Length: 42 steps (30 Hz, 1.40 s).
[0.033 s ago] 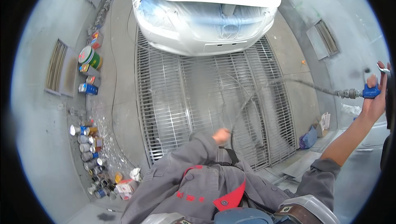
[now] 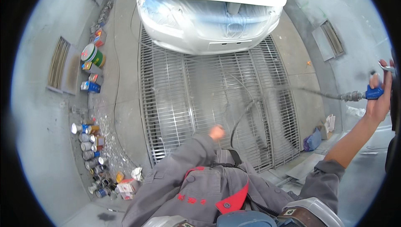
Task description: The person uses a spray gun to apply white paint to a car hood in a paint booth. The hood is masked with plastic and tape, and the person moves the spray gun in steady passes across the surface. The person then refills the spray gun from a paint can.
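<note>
My right hand (image 2: 378, 97) is raised at the far right, its fingers closed round a blue air gun (image 2: 374, 93) with a silvery lever; the rest of the gun is cut off by the picture's dark rim. A metal coupling joins the gun to a grey hose (image 2: 319, 93), which sags across the floor toward my waist. My left hand (image 2: 216, 132) is in front of my belly, curled and slightly blurred, just left of the hose; what it holds, if anything, is hidden. Ahead stands a white car front (image 2: 200, 45) with plastic film (image 2: 209, 16) over its grille area.
Metal floor grating (image 2: 167, 101) lies between me and the car. Along the left wall stand several cans (image 2: 88, 145), a green-and-white bucket (image 2: 97, 55) and small boxes (image 2: 90, 87). On the right are a blue bag (image 2: 312, 140) and a wall vent (image 2: 331, 39).
My left hand has moved slightly left and up, away from the hose. The hose between the floor and the air gun has swung lower and is blurred. My right hand has hardly moved.
</note>
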Each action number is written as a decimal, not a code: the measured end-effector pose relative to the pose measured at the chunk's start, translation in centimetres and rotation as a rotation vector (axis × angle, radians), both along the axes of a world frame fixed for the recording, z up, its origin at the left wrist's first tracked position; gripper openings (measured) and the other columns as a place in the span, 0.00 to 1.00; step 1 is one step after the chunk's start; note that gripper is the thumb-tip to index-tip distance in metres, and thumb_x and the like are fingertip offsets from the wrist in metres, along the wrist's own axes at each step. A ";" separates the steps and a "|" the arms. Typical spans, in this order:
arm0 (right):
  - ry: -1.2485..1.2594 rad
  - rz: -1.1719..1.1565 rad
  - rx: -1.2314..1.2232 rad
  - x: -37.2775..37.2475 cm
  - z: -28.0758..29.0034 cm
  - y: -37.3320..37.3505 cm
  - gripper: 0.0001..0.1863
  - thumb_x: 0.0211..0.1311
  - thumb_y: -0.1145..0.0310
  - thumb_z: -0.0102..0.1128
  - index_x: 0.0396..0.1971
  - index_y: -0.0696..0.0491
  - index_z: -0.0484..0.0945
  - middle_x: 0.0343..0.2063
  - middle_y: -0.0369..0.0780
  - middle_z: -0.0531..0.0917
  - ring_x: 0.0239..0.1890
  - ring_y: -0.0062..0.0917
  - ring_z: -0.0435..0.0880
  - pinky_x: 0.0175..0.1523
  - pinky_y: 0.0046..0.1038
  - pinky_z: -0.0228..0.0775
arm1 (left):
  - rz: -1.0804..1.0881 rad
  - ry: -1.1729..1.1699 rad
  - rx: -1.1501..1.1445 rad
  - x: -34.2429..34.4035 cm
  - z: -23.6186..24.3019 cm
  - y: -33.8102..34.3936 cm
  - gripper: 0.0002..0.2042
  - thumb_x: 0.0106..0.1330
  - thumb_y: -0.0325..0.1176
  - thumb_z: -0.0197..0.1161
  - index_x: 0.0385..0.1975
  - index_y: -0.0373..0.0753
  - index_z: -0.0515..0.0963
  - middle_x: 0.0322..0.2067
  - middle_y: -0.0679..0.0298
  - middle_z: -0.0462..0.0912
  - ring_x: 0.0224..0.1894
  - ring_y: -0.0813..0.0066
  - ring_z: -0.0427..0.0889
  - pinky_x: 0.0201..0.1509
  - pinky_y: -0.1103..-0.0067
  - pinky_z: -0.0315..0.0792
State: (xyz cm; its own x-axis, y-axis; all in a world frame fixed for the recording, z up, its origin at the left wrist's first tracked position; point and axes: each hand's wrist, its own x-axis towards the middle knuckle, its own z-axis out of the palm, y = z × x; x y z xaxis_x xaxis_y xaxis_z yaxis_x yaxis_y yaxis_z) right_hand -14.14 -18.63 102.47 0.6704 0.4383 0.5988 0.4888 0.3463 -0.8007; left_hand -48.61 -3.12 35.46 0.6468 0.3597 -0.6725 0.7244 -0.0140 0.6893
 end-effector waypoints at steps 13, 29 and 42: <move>0.484 0.323 -0.437 -32.3 -24.6 14.9 0.14 0.80 0.58 0.63 0.55 0.50 0.82 0.32 0.31 0.83 0.26 0.12 0.77 0.32 0.20 0.70 | 0.542 -0.816 0.305 -10.8 26.4 -5.0 0.23 0.74 0.29 0.68 0.66 0.36 0.72 0.58 0.53 0.84 0.57 0.64 0.86 0.60 0.70 0.79; -0.085 1.240 -0.671 -72.8 -34.6 39.3 0.28 0.63 0.72 0.76 0.63 0.56 0.80 0.45 0.41 0.90 0.47 0.24 0.88 0.56 0.28 0.79 | 0.578 -0.747 0.161 -49.6 19.9 16.5 0.30 0.70 0.38 0.74 0.69 0.32 0.74 0.64 0.50 0.81 0.69 0.58 0.79 0.73 0.64 0.70; -0.634 1.654 -0.402 -91.5 -48.1 55.0 0.30 0.54 0.82 0.66 0.61 0.54 0.78 0.55 0.50 0.86 0.58 0.50 0.85 0.61 0.40 0.79 | 1.026 -0.237 1.350 -80.2 39.6 21.7 0.30 0.62 0.45 0.75 0.63 0.40 0.81 0.65 0.50 0.79 0.67 0.44 0.78 0.71 0.56 0.71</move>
